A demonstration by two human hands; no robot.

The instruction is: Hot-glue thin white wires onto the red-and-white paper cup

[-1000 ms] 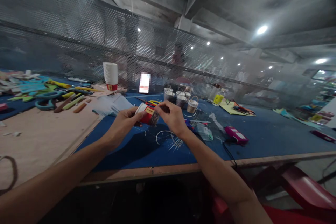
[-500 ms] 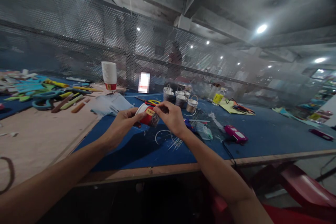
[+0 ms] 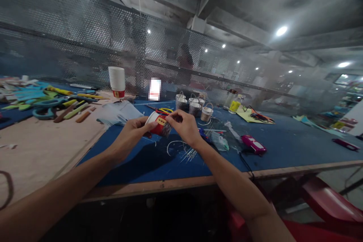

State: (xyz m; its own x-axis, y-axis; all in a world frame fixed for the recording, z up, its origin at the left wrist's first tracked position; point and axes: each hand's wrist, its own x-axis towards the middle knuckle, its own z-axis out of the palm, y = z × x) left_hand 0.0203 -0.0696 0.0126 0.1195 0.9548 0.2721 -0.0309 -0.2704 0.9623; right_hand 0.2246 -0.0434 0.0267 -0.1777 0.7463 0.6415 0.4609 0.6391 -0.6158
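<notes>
I hold a small red and white paper cup (image 3: pixel 157 123) above the blue table top (image 3: pixel 283 147). My left hand (image 3: pixel 132 133) grips the cup from the left, fingers curled round its rim end. My right hand (image 3: pixel 184 126) pinches the other end, where a grey, glittery strip (image 3: pixel 167 129) covers the cup. Thin bent wires (image 3: pixel 178 149) lie on the table just below my hands.
A stack of white cups (image 3: pixel 117 81) stands at the back left. Several small bucket-like cups with handles (image 3: pixel 195 106) sit behind my hands. A pink tool with a cord (image 3: pixel 253 144) lies to the right. Scissors and coloured strips (image 3: pixel 48 104) litter the left. A mesh screen (image 3: pixel 85 45) closes the far side.
Both hands keep their grip on the cup. My view has drifted slightly, so hands and table things sit a little further left; the fingers shifted only minutely.
</notes>
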